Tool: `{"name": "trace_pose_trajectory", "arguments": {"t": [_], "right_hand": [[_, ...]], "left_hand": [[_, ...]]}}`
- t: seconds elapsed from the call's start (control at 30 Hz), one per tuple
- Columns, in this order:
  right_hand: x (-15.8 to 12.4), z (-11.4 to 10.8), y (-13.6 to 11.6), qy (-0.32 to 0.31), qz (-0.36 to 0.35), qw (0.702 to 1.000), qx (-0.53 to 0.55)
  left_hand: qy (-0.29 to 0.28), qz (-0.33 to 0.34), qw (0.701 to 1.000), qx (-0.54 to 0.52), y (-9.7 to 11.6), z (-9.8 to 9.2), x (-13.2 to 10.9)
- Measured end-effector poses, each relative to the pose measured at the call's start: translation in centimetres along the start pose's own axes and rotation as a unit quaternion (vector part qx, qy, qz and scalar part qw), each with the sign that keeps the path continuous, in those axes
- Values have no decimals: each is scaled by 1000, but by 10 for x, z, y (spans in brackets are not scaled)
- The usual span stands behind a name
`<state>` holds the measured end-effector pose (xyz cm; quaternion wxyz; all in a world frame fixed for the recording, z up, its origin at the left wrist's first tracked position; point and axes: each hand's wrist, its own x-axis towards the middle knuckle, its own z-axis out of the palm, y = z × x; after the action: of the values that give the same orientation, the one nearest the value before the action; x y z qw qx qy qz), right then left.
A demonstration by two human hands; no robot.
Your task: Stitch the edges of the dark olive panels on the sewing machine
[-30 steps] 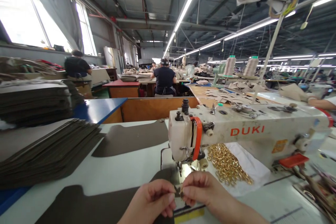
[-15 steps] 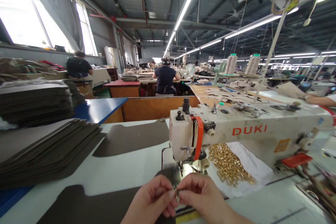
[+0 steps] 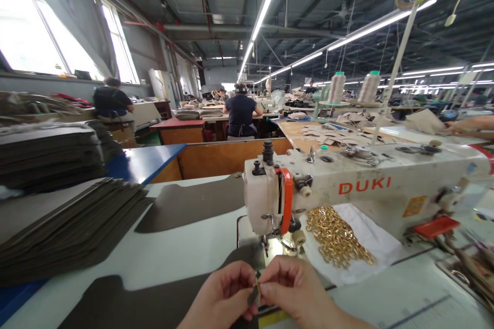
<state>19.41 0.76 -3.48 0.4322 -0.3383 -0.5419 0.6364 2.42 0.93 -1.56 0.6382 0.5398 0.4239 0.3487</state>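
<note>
My left hand (image 3: 226, 293) and my right hand (image 3: 295, 288) meet at the bottom centre, both pinching a small dark strap piece (image 3: 254, 292) between fingertips. They hover just in front of the needle area of a white DUKI sewing machine (image 3: 358, 190). A dark cut fabric panel (image 3: 127, 303) lies on the table under and left of my hands. A heap of gold metal rings (image 3: 335, 236) rests on white cloth right of the needle.
Stacks of dark cut panels (image 3: 69, 226) fill the left of the table. Thread cones (image 3: 336, 87) stand behind the machine. A person in dark clothes (image 3: 241, 115) sits ahead, another person (image 3: 110, 100) at the left. A co-worker's arm (image 3: 471, 123) shows at far right.
My hands have stayed pinched together on the small piece, turning it slightly. The view has shifted a little; nothing else has moved.
</note>
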Motion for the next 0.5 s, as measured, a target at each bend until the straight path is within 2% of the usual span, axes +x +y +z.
{"name": "trace_pose_trajectory", "arguments": {"t": [0.17,0.27,0.37,0.5], "right_hand": [[-6,8,-14,54,-45,987,-147],[-7,9,-19,55,-65,982,-169],[-5,7,-20,64,-97,977,-178],[-3,3,-14,75,-105,978,-163]], "left_hand": [[43,72,991,105,-11,-6,0],[66,93,983,142,-12,-8,-1],[72,83,988,110,-6,-5,-3],[95,65,993,0,5,6,-6]]}}
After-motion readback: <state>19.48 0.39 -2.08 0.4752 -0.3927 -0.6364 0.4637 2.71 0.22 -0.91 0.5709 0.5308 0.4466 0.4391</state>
